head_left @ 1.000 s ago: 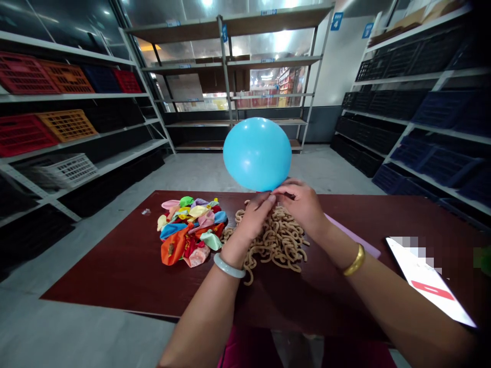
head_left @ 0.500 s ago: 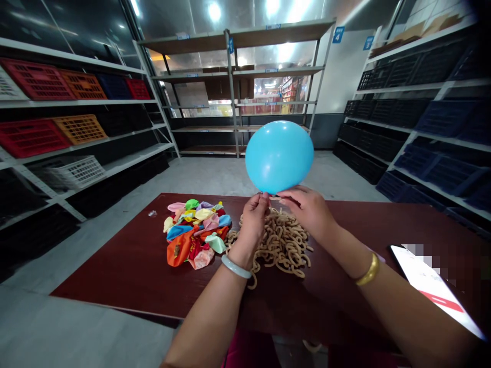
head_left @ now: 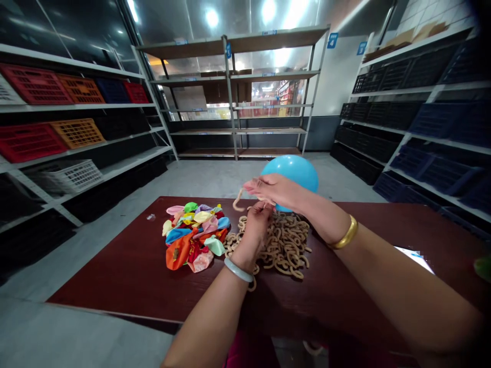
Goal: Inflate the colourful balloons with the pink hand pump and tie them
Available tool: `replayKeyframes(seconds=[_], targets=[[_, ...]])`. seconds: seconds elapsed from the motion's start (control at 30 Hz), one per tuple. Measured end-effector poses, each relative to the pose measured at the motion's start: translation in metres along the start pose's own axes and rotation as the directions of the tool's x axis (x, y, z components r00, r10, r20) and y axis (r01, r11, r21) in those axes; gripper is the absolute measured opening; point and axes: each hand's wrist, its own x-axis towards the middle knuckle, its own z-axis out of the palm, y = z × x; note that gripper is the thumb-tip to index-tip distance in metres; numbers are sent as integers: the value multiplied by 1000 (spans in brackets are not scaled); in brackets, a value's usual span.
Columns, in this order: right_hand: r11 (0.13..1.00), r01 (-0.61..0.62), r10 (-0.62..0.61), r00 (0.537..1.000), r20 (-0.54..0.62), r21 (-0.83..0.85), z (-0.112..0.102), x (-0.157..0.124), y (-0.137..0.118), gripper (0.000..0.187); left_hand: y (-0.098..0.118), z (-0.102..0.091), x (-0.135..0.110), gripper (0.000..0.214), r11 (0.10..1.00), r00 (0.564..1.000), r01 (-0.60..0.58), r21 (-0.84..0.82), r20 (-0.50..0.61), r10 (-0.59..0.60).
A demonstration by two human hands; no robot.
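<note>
A blown-up light blue balloon [head_left: 297, 171] sits low behind my right hand [head_left: 276, 190], whose fingers are closed on a tan cord piece [head_left: 238, 200] that curls out to the left. My left hand [head_left: 258, 221] is just below it, fingers pinched near the balloon's neck, which is hidden. Under both hands lies a heap of tan cord loops [head_left: 282, 244] on the dark red table [head_left: 126, 271]. To its left is a pile of limp, uninflated balloons [head_left: 194, 234] in mixed colours.
A phone [head_left: 416, 255] with a lit screen lies on the table at the right, partly behind my right forearm. Metal shelving with red, orange, white and dark crates lines both sides and the back of the room. A green object shows at the right edge.
The balloon has come down from above my hands to behind my right hand. My right hand has crossed leftward over my left and now holds a cord piece out.
</note>
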Motion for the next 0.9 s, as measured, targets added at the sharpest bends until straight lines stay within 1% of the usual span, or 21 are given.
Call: replayKeyframes(seconds=[0.07,0.1,0.13,0.17,0.2,0.23,0.27,0.3,0.33,0.4,0.47,0.57,0.63,0.7,0.8,0.83,0.9], targets=[[993,-26,29,999,-25,119,-5,-11,-2,34,4,3,-2,28,985,997,76,-152,-5,-78],[989,-44,48,999,-25,138,-8,-20,0,36,6,4,-3,28,975,995,96,-199,-3,-99],[992,-82,83,996,-10,100,-12,-29,4,39,9,5,-4,28,967,993,113,-228,1,-116],[987,-159,159,987,4,38,-15,-39,12,42,12,5,-5,28,961,991,128,-245,6,-131],[971,-240,240,971,15,-22,-17,-47,22,42,15,6,-5,28,956,989,144,-257,8,-147],[954,-296,296,955,-5,-40,-18,-54,34,43,18,6,-6,29,950,986,162,-266,9,-166],[954,-299,299,953,-46,20,-18,-59,48,41,20,7,-7,28,945,983,177,-275,12,-181],[956,-259,273,957,-94,136,-15,-60,61,36,22,7,-8,28,940,982,186,-287,18,-189],[954,-234,257,960,-112,187,-11,-60,72,31,23,8,-8,26,934,981,192,-300,30,-192],[946,-195,234,964,-127,261,0,-53,90,25,24,9,-10,25,921,978,209,-329,80,-193],[926,-161,213,970,-120,342,13,-43,100,27,26,10,-11,27,906,973,226,-359,127,-192],[889,-145,189,980,-61,435,24,-29,106,32,30,9,-11,30,873,963,264,-410,158,-218],[868,-149,183,983,-26,473,24,-25,109,32,33,7,-10,30,846,949,315,-431,172,-265],[855,-157,192,981,-19,495,21,-25,112,29,36,3,-8,31,819,922,385,-425,202,-329],[850,-178,229,972,-43,496,12,-30,114,26,36,-4,-6,29,811,894,446,-379,232,-383],[852,-184,246,967,-65,490,9,-32,113,25,35,-6,-5,27,821,895,443,-361,231,-381],[862,-189,279,951,-130,470,2,-37,111,25,32,-8,-3,23,857,914,400,-325,206,-348]])
